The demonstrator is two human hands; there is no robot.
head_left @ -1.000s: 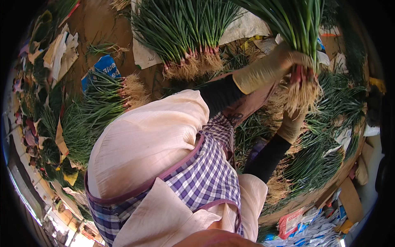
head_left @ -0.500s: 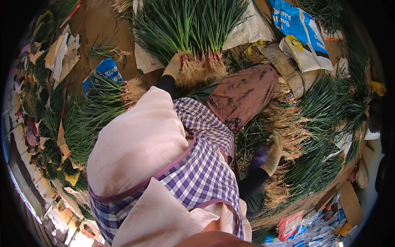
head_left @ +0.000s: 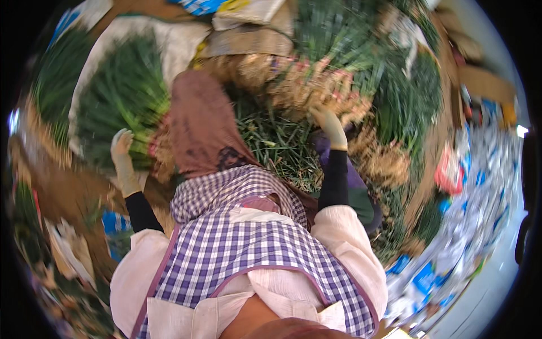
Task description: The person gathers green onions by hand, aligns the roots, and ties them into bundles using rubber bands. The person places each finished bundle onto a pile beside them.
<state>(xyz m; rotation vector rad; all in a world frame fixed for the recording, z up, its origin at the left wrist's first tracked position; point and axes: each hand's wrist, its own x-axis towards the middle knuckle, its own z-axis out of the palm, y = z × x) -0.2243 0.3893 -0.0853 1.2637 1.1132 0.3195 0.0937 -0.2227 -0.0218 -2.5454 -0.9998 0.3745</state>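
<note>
A large bunch of green onions [head_left: 121, 99], with reddish stem bases and tan roots, lies on a white sack [head_left: 189, 34] at my left. Beside the lower leaves of that bunch is my gloved left hand [head_left: 123, 161], its fingers stretched upward and holding nothing visible. My gloved right hand [head_left: 331, 129] reaches forward to the roots of a row of green onion bunches [head_left: 324, 85]. Its fingers look extended, and their tips, blurred, merge with the roots. Below that hand shows a purple boot [head_left: 322, 150].
My brown-covered knee [head_left: 200, 121] rises between the two heaps. Loose green leaves [head_left: 276, 135] cover the ground between my legs. More onions [head_left: 409, 101] lie at the right, near a red-and-white bag [head_left: 449, 169] and crumpled plastic packaging [head_left: 480, 186]. A cardboard box [head_left: 486, 83] stands farther back.
The view has swung to the right. My left hand has let go of the large bunch at its roots and is now by its leaves. My right hand is at the roots of the row.
</note>
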